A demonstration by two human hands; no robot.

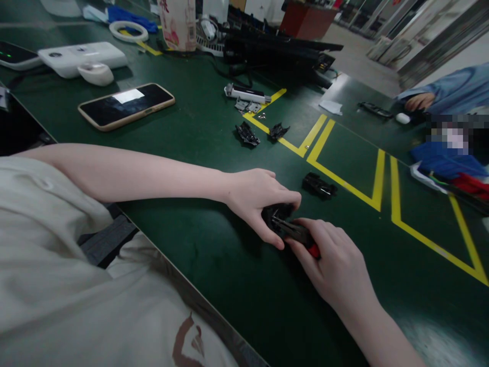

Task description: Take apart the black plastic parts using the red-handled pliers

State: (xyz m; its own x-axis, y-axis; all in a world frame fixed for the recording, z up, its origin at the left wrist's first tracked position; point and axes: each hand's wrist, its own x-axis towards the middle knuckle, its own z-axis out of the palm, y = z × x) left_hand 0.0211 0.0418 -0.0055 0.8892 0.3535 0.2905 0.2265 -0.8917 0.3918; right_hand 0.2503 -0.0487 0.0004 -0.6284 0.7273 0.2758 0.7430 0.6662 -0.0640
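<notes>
Just below the middle of the frame the left hand (pixel 256 200) is curled over a small black part (pixel 275 216), thumb under one side and fingers over the other, pinning it flat against the green table (pixel 198 275); I'd say it is held that way so it cannot slide while it is worked on. The right hand (pixel 336 260) comes in from the lower right, closed around a slim tool with a red handle (pixel 301 235). The tool's long axis runs from lower right up to upper left, its dark tip aimed into the part where the two hands meet. The part is mostly covered, so which way it faces I cannot tell.

A similar black piece (pixel 319 185) lies just to the right, near a yellow line (pixel 344 181), and two more black pieces (pixel 247 134) sit higher up in the centre, within reach. A phone (pixel 126 105) lies face up at the upper left. At the far right edge another person's sleeve (pixel 454 92) rests on the table
</notes>
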